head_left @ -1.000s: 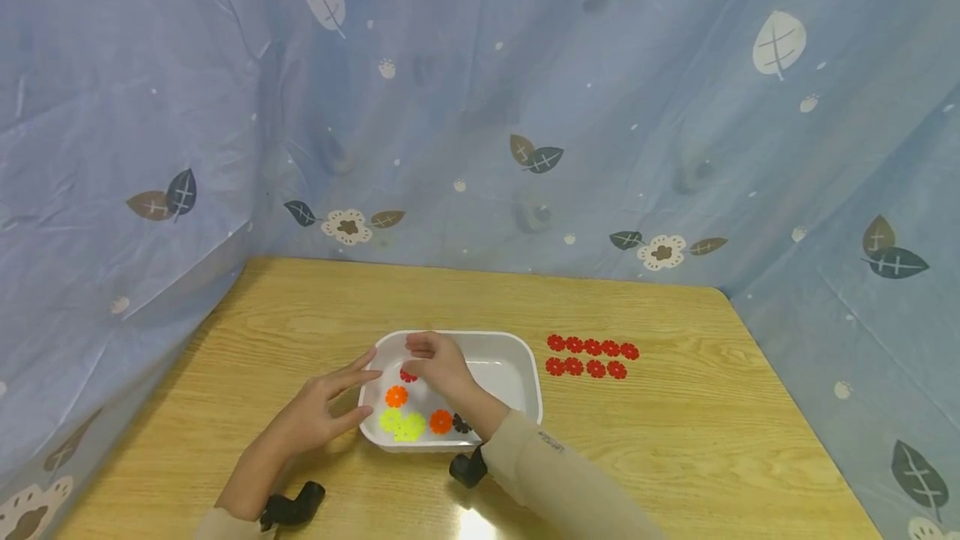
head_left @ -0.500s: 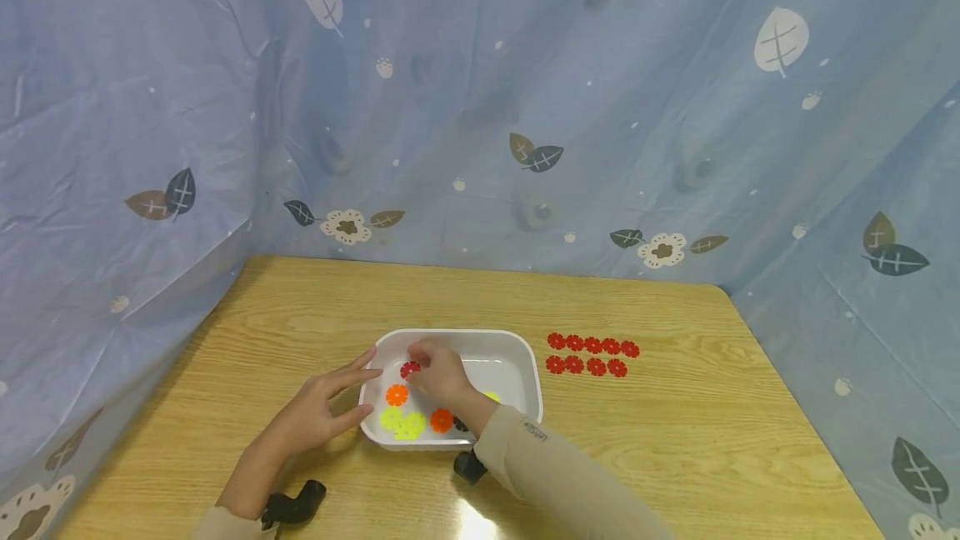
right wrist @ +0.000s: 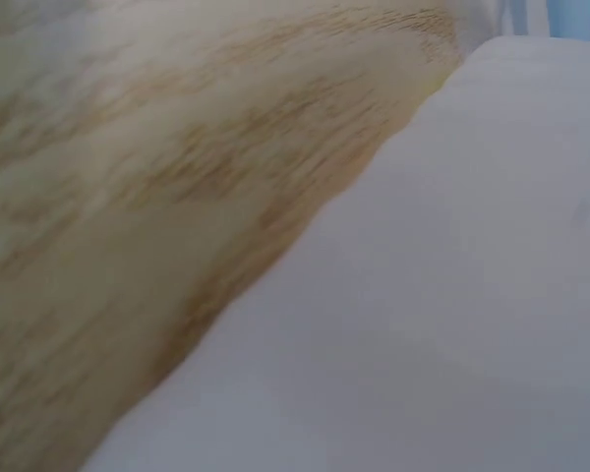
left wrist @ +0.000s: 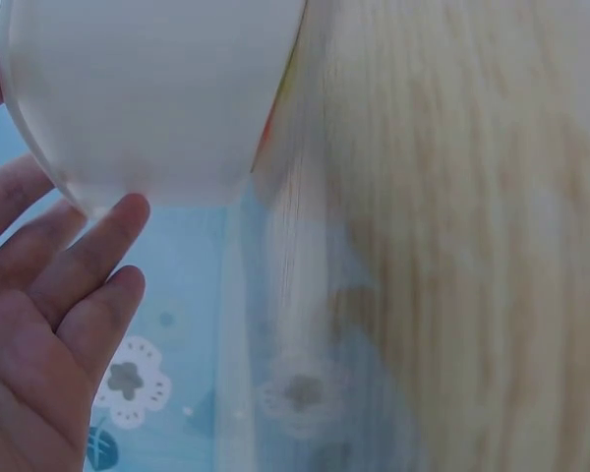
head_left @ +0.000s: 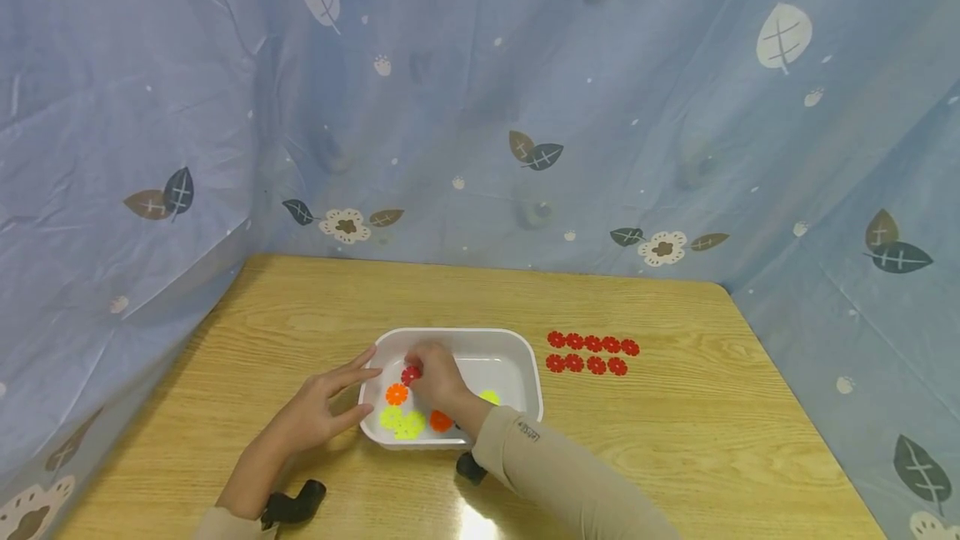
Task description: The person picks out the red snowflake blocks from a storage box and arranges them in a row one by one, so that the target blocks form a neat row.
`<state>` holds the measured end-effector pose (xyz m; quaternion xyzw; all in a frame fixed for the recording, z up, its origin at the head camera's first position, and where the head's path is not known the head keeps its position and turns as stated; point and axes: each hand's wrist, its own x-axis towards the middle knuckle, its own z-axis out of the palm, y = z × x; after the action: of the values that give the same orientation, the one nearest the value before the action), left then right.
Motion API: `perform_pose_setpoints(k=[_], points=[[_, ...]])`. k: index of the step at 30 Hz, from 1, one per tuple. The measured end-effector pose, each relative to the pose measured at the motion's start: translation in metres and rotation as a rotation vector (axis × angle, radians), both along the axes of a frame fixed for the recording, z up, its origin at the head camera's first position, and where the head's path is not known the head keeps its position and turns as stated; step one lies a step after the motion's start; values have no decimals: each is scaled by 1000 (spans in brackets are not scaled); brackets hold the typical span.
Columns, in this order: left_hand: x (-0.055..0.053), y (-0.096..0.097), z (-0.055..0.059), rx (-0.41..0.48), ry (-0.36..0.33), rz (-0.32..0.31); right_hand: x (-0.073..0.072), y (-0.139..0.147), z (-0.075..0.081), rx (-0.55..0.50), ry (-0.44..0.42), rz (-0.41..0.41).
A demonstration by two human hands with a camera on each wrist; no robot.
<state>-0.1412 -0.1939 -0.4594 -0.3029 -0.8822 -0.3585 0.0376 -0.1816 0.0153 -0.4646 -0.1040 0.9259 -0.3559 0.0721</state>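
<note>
A white tray [head_left: 498,335] stands on the table with several snowflake discs inside. My left hand [head_left: 318,411] is at its left side, fingers spread and mostly straight; in the left wrist view fingertips touch the tray's wall [left wrist: 167,98]. My right hand [head_left: 438,377] reaches into the tray with curled fingers, pinching the edge of a red snowflake disc [head_left: 409,376]. Just in front of that disc lies an orange disc [head_left: 397,394]. Yellow discs [head_left: 409,424] fill the near left corner, beside a red-orange disc [head_left: 440,421]. The right wrist view shows only the tray's outer wall [right wrist: 423,275], no fingers clearly.
Right of the tray, red discs [head_left: 593,343] lie in two rows on the wooden table [head_left: 675,440]. Another yellow disc [head_left: 490,397] is partly behind the right forearm. A blue patterned curtain [head_left: 450,107] surrounds the table at the back and sides.
My right hand's fingers have curled in and lowered onto the red disc, which has shifted slightly. My left hand stays at the tray's left side.
</note>
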Motion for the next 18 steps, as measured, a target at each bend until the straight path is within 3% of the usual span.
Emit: perform_pose_setpoints(k=[10, 18], points=[[2, 1, 2, -3, -3, 2, 6, 0, 7, 78, 10, 21], [2, 2, 1, -9, -8, 12, 5, 7, 15, -41, -70, -7]])
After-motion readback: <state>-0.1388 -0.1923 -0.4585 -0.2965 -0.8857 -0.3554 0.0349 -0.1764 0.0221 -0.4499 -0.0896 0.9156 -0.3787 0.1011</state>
